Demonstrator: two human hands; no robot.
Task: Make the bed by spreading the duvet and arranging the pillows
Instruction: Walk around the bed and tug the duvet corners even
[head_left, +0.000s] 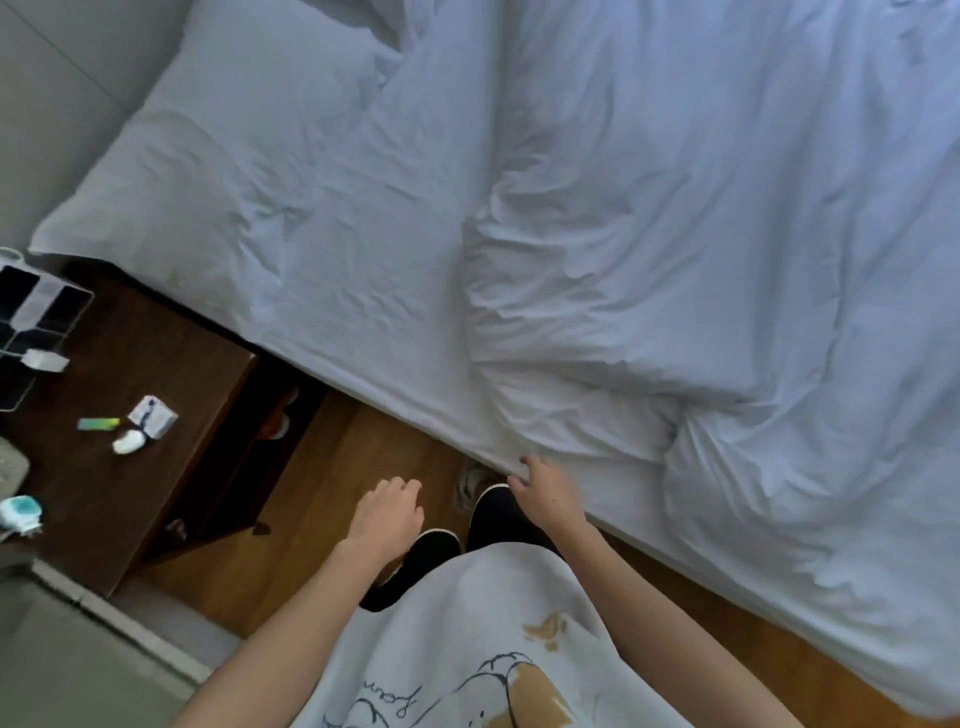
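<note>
The duvet (727, 234) runs off the frame's top and right edges.

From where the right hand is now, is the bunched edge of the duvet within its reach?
Probably yes. The right hand hangs open at the mattress edge, and the duvet has its crumpled fold lying just beyond the fingertips, with only bare sheet between. Nothing blocks the way.

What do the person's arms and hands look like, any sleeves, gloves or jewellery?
Both arms are bare to the frame's lower edge, with no sleeves in view. The left hand and right hand wear no gloves, and no rings, watch or bracelets show. A white printed garment hangs between them.
</note>
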